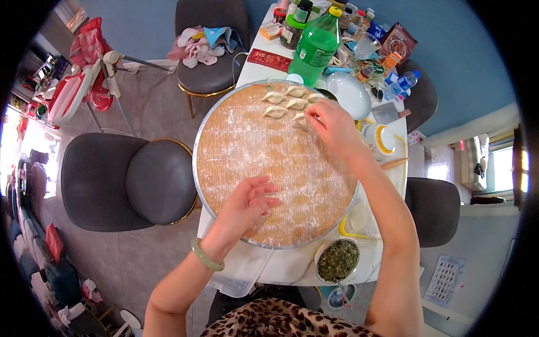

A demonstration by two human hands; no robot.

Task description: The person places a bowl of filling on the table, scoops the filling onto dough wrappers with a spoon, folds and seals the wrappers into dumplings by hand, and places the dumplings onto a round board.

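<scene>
Your right hand (pixel 331 126) — fingers pinched narrow on a dumpling (pixel 300 118) at the tray's (pixel 247 146) far side; left hand (pixel 242 208) holds nothing, fingers loosely spread.

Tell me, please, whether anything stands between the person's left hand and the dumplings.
Nothing visible does: from the left hand to the nearest dumplings there is just floured board. The right hand is at the right side of the group, beside that path.
</scene>
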